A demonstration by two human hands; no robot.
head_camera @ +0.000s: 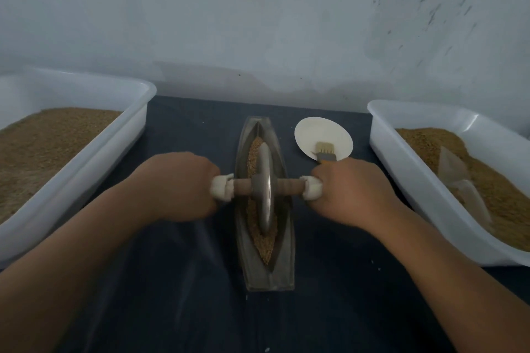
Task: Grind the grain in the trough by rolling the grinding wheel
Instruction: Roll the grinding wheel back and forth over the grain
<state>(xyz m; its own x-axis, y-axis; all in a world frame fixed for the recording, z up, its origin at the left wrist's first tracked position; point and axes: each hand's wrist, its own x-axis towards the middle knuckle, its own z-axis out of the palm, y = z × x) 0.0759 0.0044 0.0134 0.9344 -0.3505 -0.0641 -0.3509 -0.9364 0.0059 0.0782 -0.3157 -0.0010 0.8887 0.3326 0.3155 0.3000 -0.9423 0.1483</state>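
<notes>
Closed left grip (183, 186), closed right grip (352, 192) held padded axle ends (222, 190); grinding wheel (265, 189) upright between grips, in trough (265, 275). Risk: uneven push could have tilted wheel, flinging grain (266, 249) over rim.

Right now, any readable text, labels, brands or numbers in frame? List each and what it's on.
None readable.
No print, label or number shows on the trough, wheel, left tub, right tub, plate or brush.
The dark marks on the wall look like scuffs, not writing.
</notes>
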